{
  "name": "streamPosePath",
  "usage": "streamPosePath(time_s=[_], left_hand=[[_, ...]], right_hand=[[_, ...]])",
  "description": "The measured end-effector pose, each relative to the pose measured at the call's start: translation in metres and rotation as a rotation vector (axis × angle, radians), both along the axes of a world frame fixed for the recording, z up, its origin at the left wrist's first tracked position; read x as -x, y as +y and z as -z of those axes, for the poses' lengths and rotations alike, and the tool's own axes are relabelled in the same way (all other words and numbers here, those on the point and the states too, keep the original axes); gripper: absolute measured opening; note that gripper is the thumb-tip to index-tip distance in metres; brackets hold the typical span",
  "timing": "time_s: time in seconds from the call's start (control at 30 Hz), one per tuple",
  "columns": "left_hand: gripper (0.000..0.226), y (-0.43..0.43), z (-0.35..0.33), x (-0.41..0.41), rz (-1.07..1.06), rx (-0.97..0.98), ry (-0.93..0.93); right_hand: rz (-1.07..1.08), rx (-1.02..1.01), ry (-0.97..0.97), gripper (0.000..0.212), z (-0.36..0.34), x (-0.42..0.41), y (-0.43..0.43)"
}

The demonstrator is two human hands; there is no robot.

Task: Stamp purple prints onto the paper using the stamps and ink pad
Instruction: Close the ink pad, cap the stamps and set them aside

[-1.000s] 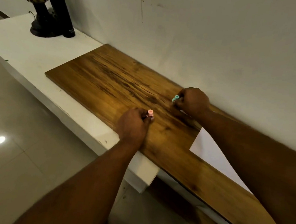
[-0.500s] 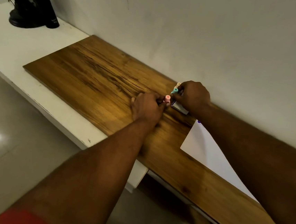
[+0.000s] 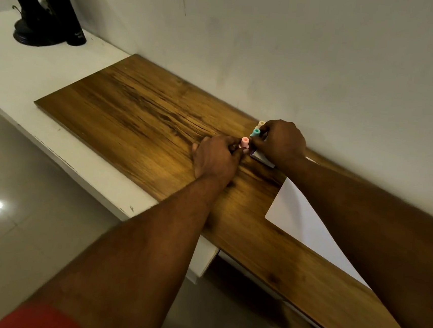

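Observation:
My left hand (image 3: 214, 157) pinches a small pink stamp (image 3: 244, 142), holding it upright on the wooden board (image 3: 135, 119). My right hand (image 3: 282, 142) is closed around a teal stamp (image 3: 256, 132), with a cream stamp (image 3: 261, 123) just behind it by the wall. Beneath the right hand lies a flat pale case, likely the ink pad (image 3: 262, 159); most of it is hidden. The pink stamp stands right at the pad's left edge. A white sheet of paper (image 3: 300, 219) lies to the right on the board, partly under my right forearm.
The board rests on a white shelf (image 3: 20, 76) against a pale wall. A black lamp base (image 3: 33, 32) and a dark cylinder (image 3: 65, 14) stand at the far left. The shelf's front edge drops to a tiled floor (image 3: 18, 237).
My left hand has carried the pink stamp right and back until it meets my right hand at the ink pad. The right hand has stayed on the teal stamp.

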State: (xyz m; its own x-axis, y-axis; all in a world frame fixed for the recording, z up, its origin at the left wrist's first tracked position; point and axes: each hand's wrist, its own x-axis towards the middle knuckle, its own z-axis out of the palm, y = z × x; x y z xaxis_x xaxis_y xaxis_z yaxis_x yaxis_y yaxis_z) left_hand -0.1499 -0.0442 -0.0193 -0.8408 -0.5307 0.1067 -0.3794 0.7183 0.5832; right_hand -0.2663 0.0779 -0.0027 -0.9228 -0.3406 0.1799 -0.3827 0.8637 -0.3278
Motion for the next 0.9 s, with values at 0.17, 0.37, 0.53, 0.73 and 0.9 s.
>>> streamPosePath(time_s=[0.17,0.37,0.53,0.73,0.9], left_hand=[[0.041,0.0,0.003,0.001,-0.001,-0.007,0.007],[0.042,-0.001,0.006,0.0,0.011,-0.019,0.049],[0.042,-0.001,0.008,0.001,0.009,-0.016,0.055],[0.044,-0.002,0.011,0.003,0.0,-0.029,0.08],[0.047,-0.004,0.015,0.005,-0.014,-0.054,0.108]], right_hand=[[-0.01,0.022,-0.003,0.042,0.001,-0.002,0.001],[-0.008,0.036,-0.003,0.041,0.001,-0.004,0.002],[-0.016,0.05,-0.006,0.043,-0.001,-0.005,0.003],[-0.031,0.082,-0.002,0.043,-0.004,-0.008,0.004],[-0.027,0.135,0.045,0.042,-0.018,-0.012,0.005]])
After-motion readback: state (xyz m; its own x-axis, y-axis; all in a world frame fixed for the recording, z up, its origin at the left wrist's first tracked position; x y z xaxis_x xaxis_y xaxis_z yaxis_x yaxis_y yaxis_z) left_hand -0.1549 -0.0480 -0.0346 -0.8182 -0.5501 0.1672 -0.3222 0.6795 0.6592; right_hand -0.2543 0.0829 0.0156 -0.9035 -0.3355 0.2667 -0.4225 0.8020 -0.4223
